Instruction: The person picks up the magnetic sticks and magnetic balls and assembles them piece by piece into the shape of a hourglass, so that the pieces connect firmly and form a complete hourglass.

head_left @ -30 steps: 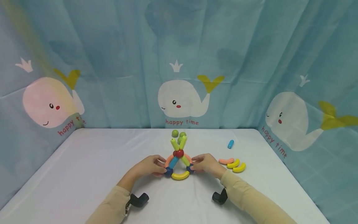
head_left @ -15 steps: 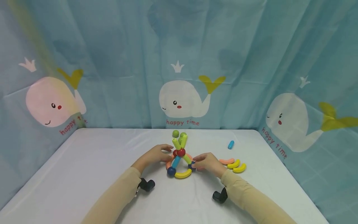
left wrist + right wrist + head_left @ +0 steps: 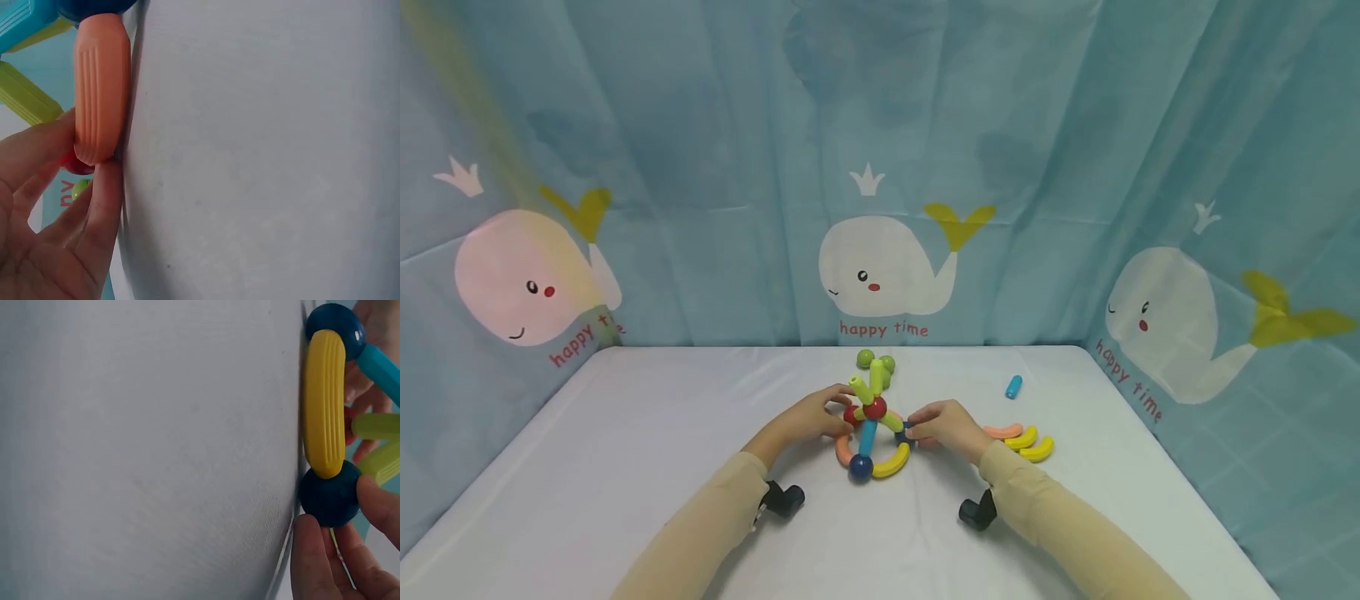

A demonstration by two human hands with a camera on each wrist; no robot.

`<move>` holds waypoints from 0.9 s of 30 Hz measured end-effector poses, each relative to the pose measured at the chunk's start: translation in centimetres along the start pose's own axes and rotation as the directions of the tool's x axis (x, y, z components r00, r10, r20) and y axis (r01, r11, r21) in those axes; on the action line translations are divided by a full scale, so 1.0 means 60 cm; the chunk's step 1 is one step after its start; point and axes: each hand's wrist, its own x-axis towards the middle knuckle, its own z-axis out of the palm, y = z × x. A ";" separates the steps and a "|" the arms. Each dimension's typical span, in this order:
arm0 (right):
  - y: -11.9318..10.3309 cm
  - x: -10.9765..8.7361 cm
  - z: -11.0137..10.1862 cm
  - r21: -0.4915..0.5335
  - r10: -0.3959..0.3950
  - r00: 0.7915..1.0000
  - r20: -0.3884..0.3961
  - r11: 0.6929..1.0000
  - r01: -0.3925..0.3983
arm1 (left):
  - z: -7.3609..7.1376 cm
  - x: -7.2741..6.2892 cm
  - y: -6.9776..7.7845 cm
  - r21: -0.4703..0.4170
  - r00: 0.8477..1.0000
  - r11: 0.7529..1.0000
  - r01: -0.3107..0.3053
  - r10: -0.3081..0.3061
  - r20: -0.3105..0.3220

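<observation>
A magnetic ball-and-rod build stands on the table in front of me. My left hand (image 3: 811,418) holds the red ball (image 3: 852,415) at its back left. In the left wrist view an orange curved rod (image 3: 102,87) runs from that ball, the fingers covering most of the ball. My right hand (image 3: 951,429) pinches the dark blue ball (image 3: 330,495) at the right, joined to a yellow curved rod (image 3: 325,403). Another dark blue ball (image 3: 861,467) sits at the front. A blue rod (image 3: 868,438) rises from it to an upper red ball (image 3: 875,407), topped by two yellow-green rods (image 3: 877,377).
Several green balls (image 3: 866,359) lie behind the build. To the right are loose yellow curved rods (image 3: 1037,450), an orange curved rod (image 3: 1004,432) and a short blue rod (image 3: 1014,387). A whale-print curtain (image 3: 745,250) hangs behind the white table (image 3: 647,450).
My left hand has left the front blue ball and moved back to the red ball. The build has turned, its right side swinging away from me with my right hand still on its ball.
</observation>
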 end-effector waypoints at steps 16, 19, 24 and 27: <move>0.031 0.018 -0.163 0.261 0.078 0.956 -0.284 0.965 -0.001 | -0.002 -0.017 -0.003 -0.006 0.999 1.000 -0.010 0.010 -0.049; 0.043 0.017 -0.189 0.270 0.106 0.943 -0.316 0.963 -0.018 | 0.000 -0.022 -0.005 -0.007 0.999 1.000 -0.002 0.001 -0.051; 0.066 0.022 -0.218 0.293 0.208 0.917 -0.340 0.950 -0.107 | 0.002 -0.029 -0.007 -0.029 0.999 1.000 0.002 -0.004 -0.043; 0.082 0.037 -0.230 0.358 0.310 0.884 -0.349 0.916 -0.180 | 0.000 -0.031 -0.006 -0.044 0.999 0.999 -0.004 0.003 -0.032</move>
